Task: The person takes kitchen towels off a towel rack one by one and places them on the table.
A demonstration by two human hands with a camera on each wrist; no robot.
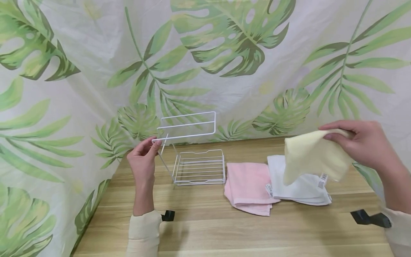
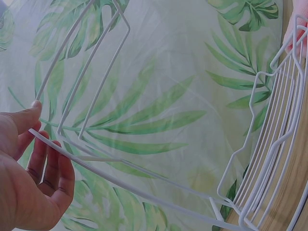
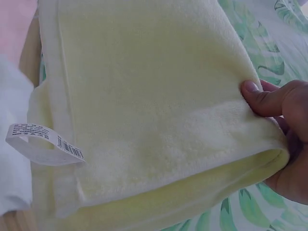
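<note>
A white wire rack (image 1: 199, 183) stands on the table, its slatted base low and an upper frame overhanging it. My left hand (image 1: 143, 157) pinches the near left corner of that upper frame between thumb and fingers, as the left wrist view also shows. In my right hand (image 1: 363, 142) a folded pale yellow towel (image 1: 314, 153) is pinched by its upper edge. The towel hangs above a folded white towel (image 1: 298, 189), and a printed label (image 3: 45, 142) dangles from its hem. Beside the white towel lies a folded pink towel (image 1: 247, 185), right of the rack.
The wooden table (image 1: 224, 235) meets a leaf-printed cloth (image 1: 224, 89) hanging behind and at the left. Black straps or mounts (image 1: 168, 215) stick out from both wrists.
</note>
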